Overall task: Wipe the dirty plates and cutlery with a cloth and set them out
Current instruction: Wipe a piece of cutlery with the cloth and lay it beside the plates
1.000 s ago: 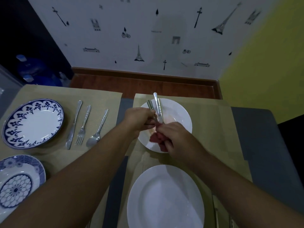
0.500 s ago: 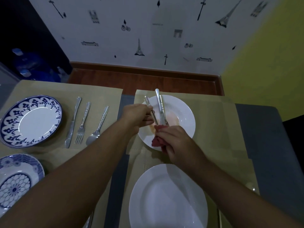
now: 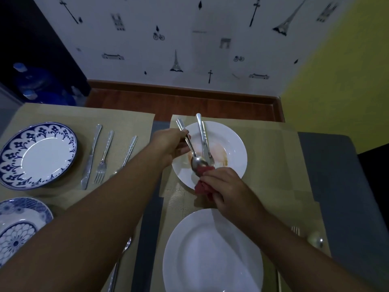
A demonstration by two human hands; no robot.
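My left hand (image 3: 168, 145) grips the handle of a metal spoon (image 3: 197, 162) held over a white plate (image 3: 233, 152) smeared with brownish stains. My right hand (image 3: 223, 187) holds a bunched red cloth (image 3: 203, 183) pressed against the tip of the spoon's bowl. A knife (image 3: 201, 135) and a fork (image 3: 207, 144) lie side by side in that dirty plate. A large clean white plate (image 3: 212, 253) sits on the mat nearest me, partly covered by my right forearm.
On the left mat lie a blue-patterned plate (image 3: 37, 153), a knife (image 3: 91, 157), fork (image 3: 104, 157) and spoon (image 3: 128, 152). Another blue patterned plate (image 3: 19, 226) sits at the lower left. A fork (image 3: 295, 229) and spoon (image 3: 314, 239) rest at the right of the near plate.
My left hand has drawn the spoon apart from the knife and fork, and its bowl is now uncovered. My right hand with the cloth has slid down to the spoon's tip.
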